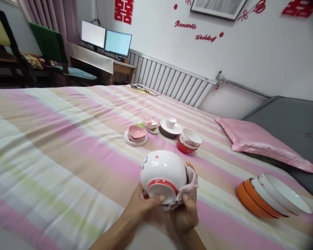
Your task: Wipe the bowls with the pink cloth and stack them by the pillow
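A white bowl (pixel 163 166) with a red foot ring and dark lettering is tipped in front of me, its base turned toward me. My left hand (pixel 143 205) grips it from the lower left, thumb on the base. My right hand (pixel 186 211) is closed around a pale pink cloth (pixel 189 184) and presses it to the bowl's right side. Some of the fingers of both hands are hidden behind the bowl. Just beyond stands a stack of small bowls (pixel 190 139), the lowest one red.
On the striped bedspread (pixel 80 139) are stacked plates with small dishes (pixel 170 126), a pink bowl (pixel 137 132) on white plates, and a leaf-patterned dish (pixel 150 123). Large bowls (pixel 271 198) stand nested at right. A pink pillow (pixel 263 140) lies by the headboard. Cables (pixel 143 89) lie at the far edge.
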`<state>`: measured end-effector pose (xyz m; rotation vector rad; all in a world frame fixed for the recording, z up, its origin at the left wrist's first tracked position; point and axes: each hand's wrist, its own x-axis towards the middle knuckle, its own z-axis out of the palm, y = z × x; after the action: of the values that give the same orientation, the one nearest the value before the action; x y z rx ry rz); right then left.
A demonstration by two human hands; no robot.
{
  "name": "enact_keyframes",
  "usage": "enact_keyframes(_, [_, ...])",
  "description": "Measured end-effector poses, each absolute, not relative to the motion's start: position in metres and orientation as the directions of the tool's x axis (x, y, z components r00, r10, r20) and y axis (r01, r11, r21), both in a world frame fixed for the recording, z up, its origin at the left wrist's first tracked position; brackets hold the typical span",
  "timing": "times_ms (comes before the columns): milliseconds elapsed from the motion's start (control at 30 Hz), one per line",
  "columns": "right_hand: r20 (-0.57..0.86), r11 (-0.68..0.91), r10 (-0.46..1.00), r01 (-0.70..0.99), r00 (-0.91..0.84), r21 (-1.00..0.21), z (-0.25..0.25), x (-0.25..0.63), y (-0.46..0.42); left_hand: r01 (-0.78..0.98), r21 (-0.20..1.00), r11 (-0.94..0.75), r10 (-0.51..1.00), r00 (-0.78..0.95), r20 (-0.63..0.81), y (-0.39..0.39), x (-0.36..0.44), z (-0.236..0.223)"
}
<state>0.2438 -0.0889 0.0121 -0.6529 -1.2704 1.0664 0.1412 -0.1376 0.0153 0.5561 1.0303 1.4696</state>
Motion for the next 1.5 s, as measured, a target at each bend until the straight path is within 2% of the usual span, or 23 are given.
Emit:
enact_keyframes(133, [0.402, 0.392, 0.915, -0.272, 0.022, -0.879, 0.009, 0.25, -0.087, -0.541, 0.835, 0.102, 0.969, -0.135, -0.207, -0.141, 0.146, 0.019])
enact_keyframes(267, [0.387, 0.383, 0.921, -0.276, 0.044, -0.881, 0.003, 0.252, -0.085, -0.53, 0.846, 0.068, 0.972, -0.156, -0.176, -0.143, 0.15, 0.024])
enact_keyframes(467, [0.4, 0.368, 0.905, -0.203, -0.144, -0.907, 0.005, 0.25, -0.084, -0.547, 0.834, 0.073, 0.962, -0.181, -0.203, -0.141, 0.14, 0.025])
enact_keyframes(600, [0.383, 0.353, 0.911, -0.192, -0.153, -0.916, 0.016, 0.245, -0.085, -0.556, 0.828, 0.08, 0.956, -0.193, -0.222, -0.142, 0.135, 0.026])
enact_keyframes(800, [0.317, 0.212, 0.913, -0.368, -0.256, -0.906, 0.029, 0.233, -0.095, -0.687, 0.716, 0.124, 0.934, -0.163, -0.318, -0.148, 0.134, 0.02])
enact_keyframes(900, [0.287, 0.177, 0.914, -0.355, -0.287, -0.918, 0.027, 0.231, -0.095, -0.757, 0.632, 0.164, 0.939, -0.076, -0.335, -0.148, 0.134, 0.011])
enact_keyframes(1000, [0.319, 0.214, 0.891, -0.321, -0.324, -0.923, 0.023, 0.234, -0.089, -0.78, 0.605, 0.16, 0.944, -0.057, -0.324, -0.147, 0.134, 0.007])
enact_keyframes(1133, [0.353, 0.256, 0.875, -0.303, -0.331, -0.918, 0.025, 0.237, -0.087, -0.758, 0.639, 0.133, 0.97, -0.033, -0.241, -0.148, 0.134, 0.014])
enact_keyframes(1267, [0.307, 0.198, 0.897, -0.332, -0.318, -0.922, 0.03, 0.238, -0.093, -0.681, 0.725, 0.102, 0.976, -0.07, -0.204, -0.149, 0.134, 0.021])
enact_keyframes(1500, [0.205, 0.05, 0.897, -0.37, -0.392, -0.928, 0.024, 0.243, -0.091, -0.636, 0.767, 0.084, 0.992, -0.023, -0.128, -0.15, 0.133, 0.024])
